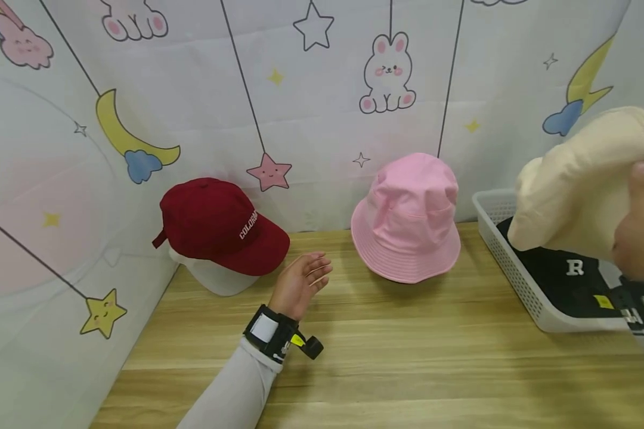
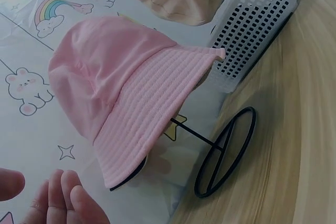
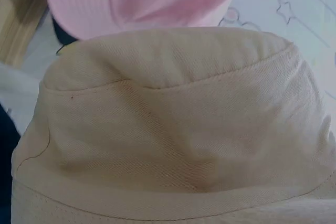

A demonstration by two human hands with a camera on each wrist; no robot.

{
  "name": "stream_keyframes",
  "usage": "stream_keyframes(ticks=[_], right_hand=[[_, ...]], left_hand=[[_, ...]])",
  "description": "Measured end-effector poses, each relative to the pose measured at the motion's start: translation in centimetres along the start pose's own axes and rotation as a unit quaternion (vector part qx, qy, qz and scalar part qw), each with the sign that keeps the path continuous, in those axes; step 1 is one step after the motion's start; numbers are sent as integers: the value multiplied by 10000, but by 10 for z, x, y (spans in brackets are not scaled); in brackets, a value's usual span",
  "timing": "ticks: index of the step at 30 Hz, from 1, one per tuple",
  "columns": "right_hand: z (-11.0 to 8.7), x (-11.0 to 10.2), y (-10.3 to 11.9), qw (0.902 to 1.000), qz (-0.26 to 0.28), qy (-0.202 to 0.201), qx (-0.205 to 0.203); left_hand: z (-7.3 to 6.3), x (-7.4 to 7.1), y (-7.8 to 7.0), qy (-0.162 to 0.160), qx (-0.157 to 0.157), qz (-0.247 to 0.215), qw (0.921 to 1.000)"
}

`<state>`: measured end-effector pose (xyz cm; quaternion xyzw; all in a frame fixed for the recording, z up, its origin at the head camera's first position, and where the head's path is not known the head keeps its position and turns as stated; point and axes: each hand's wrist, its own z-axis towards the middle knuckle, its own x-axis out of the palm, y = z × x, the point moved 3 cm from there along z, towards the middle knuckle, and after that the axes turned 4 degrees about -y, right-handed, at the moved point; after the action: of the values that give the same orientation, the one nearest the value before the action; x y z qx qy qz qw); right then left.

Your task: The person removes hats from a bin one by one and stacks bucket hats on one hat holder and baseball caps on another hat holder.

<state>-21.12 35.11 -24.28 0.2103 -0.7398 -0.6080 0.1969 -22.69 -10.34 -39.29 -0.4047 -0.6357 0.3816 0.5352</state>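
Note:
At the right edge of the head view my right hand grips a cream bucket hat, thumb on the cloth. The hat hangs tilted above the basket and fills much of the right wrist view. My left hand is held over the wooden table with relaxed, slightly bent fingers and holds nothing. It is between a dark red cap with white lettering and a pink bucket hat. In the left wrist view, a black wire stand holds the pink hat up.
A light plastic basket stands at the right, with a black item bearing a white letter R inside. Under the red cap sits a white cap. A printed cloth backdrop rises behind the wooden tabletop.

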Motion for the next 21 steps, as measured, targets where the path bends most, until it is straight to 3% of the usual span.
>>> stream_keyframes(ticks=[2,6,8,10,12,14,17,18,21], right_hand=[[-12,2,0,9950,-505,-35,-859],[-32,4,1,9756,-276,288,-2157],[-40,5,-1,9700,468,576,-2317],[-47,6,-2,9639,1205,861,-2215],[-55,6,-5,9536,1634,975,-2333],[-62,4,-7,9492,1434,844,-2673],[-72,0,-11,9518,1108,605,-2796],[-74,0,-12,9523,1216,736,-2702],[-81,-1,-16,9410,1958,1207,-2482]], left_hand=[[0,3,-1,19,32,2,10000],[-1,9,-4,48,76,-51,9999],[-1,12,-4,78,101,-77,9999],[-2,15,-5,108,117,-87,9998],[-2,19,-6,161,124,-109,9997],[-2,22,-7,247,117,-127,9995],[0,27,-10,358,113,-187,9991],[1,28,-12,375,117,-203,9990],[3,32,-15,375,124,-309,9987]])
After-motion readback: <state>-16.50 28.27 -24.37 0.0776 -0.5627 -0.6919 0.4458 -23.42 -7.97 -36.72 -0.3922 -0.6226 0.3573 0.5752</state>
